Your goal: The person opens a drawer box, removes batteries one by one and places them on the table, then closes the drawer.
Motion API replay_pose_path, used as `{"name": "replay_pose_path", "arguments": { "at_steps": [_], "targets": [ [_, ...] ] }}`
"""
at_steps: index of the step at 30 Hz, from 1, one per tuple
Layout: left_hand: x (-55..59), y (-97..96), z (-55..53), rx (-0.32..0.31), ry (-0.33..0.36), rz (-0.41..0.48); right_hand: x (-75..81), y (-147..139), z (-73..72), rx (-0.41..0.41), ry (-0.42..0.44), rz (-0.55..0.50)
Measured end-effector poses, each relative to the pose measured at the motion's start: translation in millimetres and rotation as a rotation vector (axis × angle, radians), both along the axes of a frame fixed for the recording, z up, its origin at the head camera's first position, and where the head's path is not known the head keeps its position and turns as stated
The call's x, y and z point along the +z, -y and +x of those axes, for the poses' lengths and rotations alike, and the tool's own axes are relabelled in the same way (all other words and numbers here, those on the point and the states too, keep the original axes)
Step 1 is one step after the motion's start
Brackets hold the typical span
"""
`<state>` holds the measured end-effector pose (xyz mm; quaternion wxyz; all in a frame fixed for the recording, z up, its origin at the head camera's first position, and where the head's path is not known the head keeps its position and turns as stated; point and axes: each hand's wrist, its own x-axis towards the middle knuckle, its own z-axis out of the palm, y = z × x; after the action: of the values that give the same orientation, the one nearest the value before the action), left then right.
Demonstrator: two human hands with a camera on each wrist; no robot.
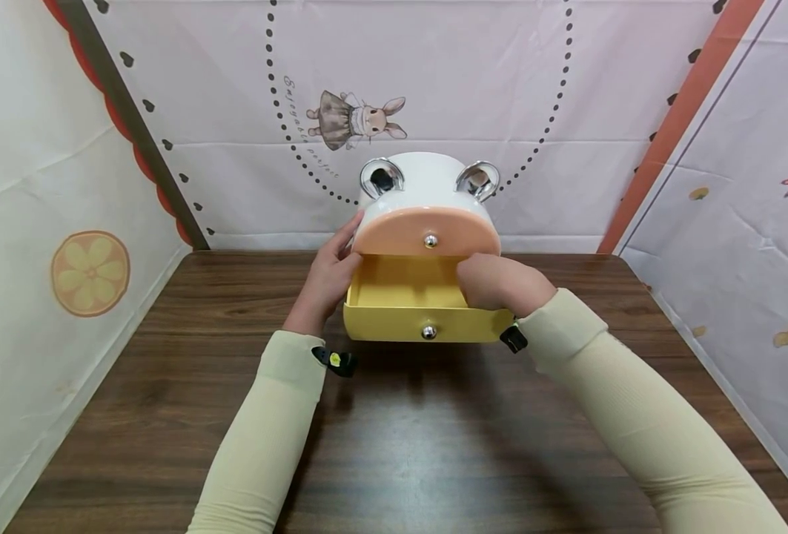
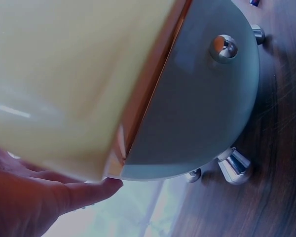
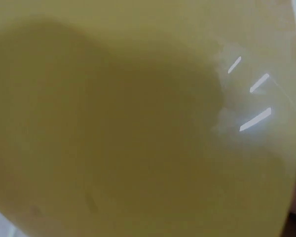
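Observation:
A rounded white drawer cabinet (image 1: 427, 165) with silver ears (image 1: 382, 176) stands at the back of the table. Its peach upper drawer (image 1: 400, 231) is closed, while the yellow drawer (image 1: 387, 323) below is pulled out; its visible inside is bare. My left hand (image 1: 328, 278) rests against the cabinet's left side, the thumb lying along it in the left wrist view. Over the right part of the yellow drawer, my right hand (image 1: 503, 284) reaches in, its fingertips hidden. The right wrist view shows only the drawer's yellow front (image 3: 153, 128).
A blue-grey lower drawer (image 2: 197, 98) with a round silver knob (image 2: 224, 48) shows in the left wrist view, with silver feet (image 2: 234, 165) beside it. The dark wooden table (image 1: 394, 452) is bounded by printed cloth walls (image 1: 220, 111) behind and at both sides.

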<state>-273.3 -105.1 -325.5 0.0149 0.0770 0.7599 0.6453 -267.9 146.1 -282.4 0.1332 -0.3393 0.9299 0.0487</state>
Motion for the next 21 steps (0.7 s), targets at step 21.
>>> {"name": "replay_pose_path", "arguments": {
  "at_steps": [21],
  "targets": [
    [-0.9,-1.3,1.0,0.000,0.006,0.003,-4.7,0.1,-1.1,-0.045,0.051,-0.021]
  ]
}}
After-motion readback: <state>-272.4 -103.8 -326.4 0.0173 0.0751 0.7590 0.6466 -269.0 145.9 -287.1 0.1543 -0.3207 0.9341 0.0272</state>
